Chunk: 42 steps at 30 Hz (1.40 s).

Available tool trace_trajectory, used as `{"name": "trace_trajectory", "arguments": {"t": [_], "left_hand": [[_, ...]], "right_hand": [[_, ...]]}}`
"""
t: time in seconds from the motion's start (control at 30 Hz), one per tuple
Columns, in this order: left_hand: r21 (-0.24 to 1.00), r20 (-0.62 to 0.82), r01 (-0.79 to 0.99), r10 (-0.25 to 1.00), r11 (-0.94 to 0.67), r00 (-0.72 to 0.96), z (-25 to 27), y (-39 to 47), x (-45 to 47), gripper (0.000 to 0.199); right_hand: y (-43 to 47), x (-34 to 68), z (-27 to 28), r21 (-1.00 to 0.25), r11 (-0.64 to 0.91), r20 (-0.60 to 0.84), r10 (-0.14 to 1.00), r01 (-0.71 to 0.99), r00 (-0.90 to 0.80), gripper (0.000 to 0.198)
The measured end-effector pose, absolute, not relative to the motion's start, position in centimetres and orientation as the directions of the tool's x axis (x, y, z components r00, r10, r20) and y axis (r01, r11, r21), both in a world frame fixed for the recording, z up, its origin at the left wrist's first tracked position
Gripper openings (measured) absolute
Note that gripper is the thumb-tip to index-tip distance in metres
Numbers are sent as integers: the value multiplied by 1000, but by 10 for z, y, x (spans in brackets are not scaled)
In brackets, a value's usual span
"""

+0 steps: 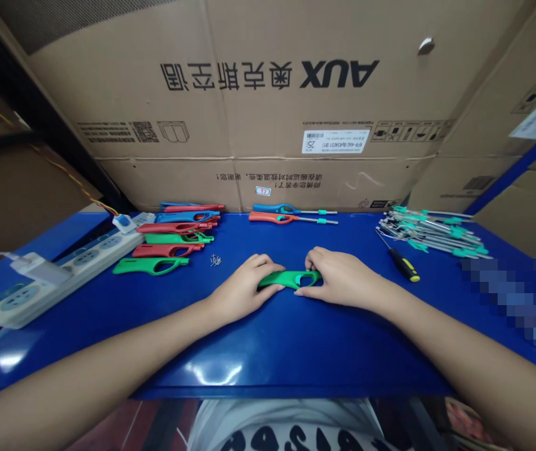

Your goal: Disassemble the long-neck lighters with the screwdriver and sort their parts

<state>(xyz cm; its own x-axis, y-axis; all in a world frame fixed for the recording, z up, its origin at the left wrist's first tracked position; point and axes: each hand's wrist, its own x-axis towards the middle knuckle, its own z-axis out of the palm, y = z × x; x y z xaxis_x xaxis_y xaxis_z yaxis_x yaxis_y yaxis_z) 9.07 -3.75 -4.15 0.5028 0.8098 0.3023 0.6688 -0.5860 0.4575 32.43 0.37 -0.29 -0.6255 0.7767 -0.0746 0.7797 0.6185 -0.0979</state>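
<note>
Both hands [243,285] [343,277] pinch the green handle [283,278]; on the tabletop [305,351], small screws [215,260] lie left, a screwdriver [404,265] right.

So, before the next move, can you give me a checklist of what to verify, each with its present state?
1. Green handle held at both ends, by left hand and right hand: ok.
2. Green handle's seam fully closed: cannot tell; too small to see.
3. Screwdriver in hand: not ok; it lies on the blue table.
4. Small metal pieces gathered together: ok, in one little heap.
5. Rod pile apart from right hand: ok.
</note>
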Motion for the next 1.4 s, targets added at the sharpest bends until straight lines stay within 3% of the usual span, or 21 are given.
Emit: {"name": "trace_trajectory", "arguments": {"t": [0.37,0.53,0.67,0.8,0.93,1.1,1.4], "left_hand": [[445,273,688,818,-574,506,-40,-52,98,25],[435,271,681,807,-589,525,-38,-53,98,28],[506,289,614,789,-606,542,-39,-49,97,29],[606,330,549,810,-575,485,-42,-43,94,23],[655,343,550,852,-519,395,-46,-37,92,26],[715,312,522,880,-465,357,-49,-35,91,28],[907,312,208,916,-367,253,-41,-38,95,25]], "right_hand": [[1,327,7,-67,727,-107,676,683,-729,42],[-3,325,4,-125,747,-78,649,653,-757,38],[-2,324,4,-172,754,-46,636,633,-770,39],[10,333,2,-362,692,-32,661,625,-750,44],[27,342,-5,-590,598,6,675,542,-738,28],[36,341,-13,-775,493,79,696,394,-714,27],[35,340,-14,-783,470,14,668,407,-744,33]]}}
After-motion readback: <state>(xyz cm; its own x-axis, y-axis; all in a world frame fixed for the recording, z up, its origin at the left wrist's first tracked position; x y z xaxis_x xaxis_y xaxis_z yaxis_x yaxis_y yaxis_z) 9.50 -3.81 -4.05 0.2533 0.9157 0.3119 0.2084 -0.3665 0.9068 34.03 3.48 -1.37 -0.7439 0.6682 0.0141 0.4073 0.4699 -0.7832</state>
